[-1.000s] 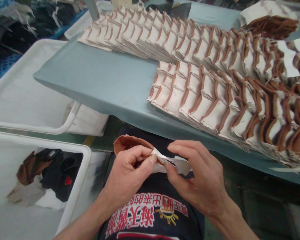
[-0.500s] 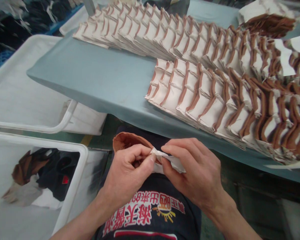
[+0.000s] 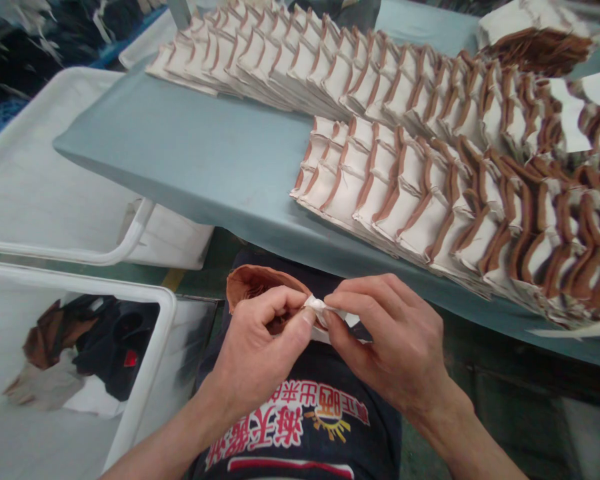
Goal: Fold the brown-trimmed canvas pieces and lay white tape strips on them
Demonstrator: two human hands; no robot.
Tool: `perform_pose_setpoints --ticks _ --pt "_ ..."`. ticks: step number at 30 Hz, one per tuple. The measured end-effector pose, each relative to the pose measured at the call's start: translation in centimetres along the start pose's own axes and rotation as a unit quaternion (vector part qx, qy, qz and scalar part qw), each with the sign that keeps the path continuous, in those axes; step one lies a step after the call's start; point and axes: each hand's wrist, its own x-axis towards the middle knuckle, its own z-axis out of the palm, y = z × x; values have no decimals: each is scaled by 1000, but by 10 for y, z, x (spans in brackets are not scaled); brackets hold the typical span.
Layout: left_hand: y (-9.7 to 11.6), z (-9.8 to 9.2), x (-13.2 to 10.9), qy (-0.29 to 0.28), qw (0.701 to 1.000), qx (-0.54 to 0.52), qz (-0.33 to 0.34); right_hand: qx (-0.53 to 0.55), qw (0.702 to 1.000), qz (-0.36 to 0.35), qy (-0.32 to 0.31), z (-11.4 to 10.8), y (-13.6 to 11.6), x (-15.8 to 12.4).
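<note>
A brown and white fabric piece (image 3: 265,277) is held over my lap, above the dark printed apron (image 3: 300,427). My left hand (image 3: 265,343) pinches its white edge between thumb and index finger. From the other side, my right hand (image 3: 385,333) pinches the same white edge, with its fingertips close to those of the left. The brown side curves up behind my left hand, and its inside shows folds. Much of the piece lies hidden behind both hands.
A table with a blue-grey cover (image 3: 195,153) stands ahead, bearing two long rows of overlapping brown and white pieces (image 3: 395,180). Another stack (image 3: 535,40) sits at the far right. On the left are white plastic bins (image 3: 167,313); the nearer holds cloth scraps (image 3: 100,353).
Both hands stay almost in place. My right fingers have folded the white edge inward, so less of the white strip shows beneath them.
</note>
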Motion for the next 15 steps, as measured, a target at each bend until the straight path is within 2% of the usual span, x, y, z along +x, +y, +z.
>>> perform_pose_setpoints --ticks 15 --pt "-7 7 0 -27 999 -31 -11 24 999 25 -27 -3 -2 -2"
